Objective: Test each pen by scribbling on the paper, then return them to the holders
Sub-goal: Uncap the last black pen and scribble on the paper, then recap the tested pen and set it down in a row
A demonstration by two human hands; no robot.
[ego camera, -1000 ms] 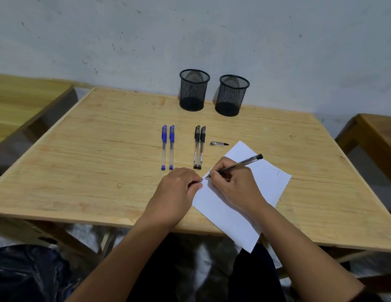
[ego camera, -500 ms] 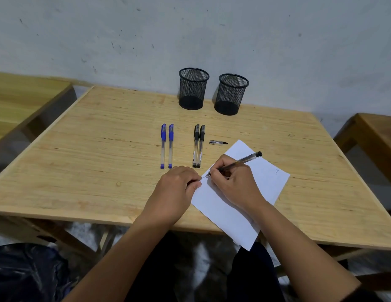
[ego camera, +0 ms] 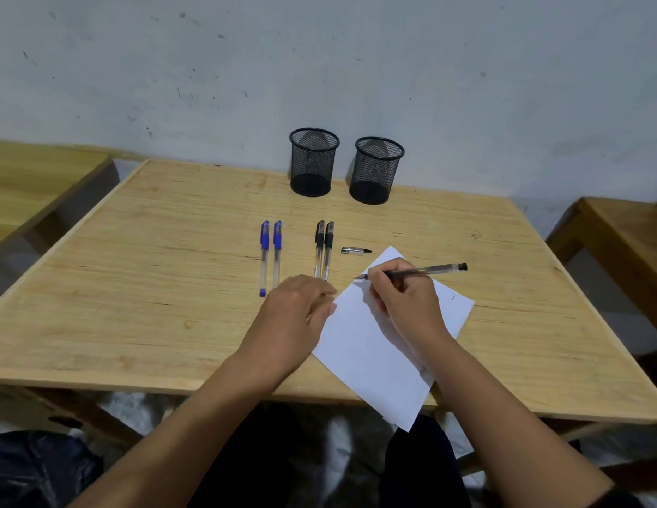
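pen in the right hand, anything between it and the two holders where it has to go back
Nothing visible blocks it. The pen sits in the right hand over the paper; the loose cap lies flat on the bare table between it and the holders, low enough to pass over.

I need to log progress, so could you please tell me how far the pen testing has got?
Early. Done: little beyond a faint mark on the white paper sheet. In hand: right hand holds an uncapped black pen. Left: two blue-capped pens, two black-capped pens; both black mesh holders are empty.
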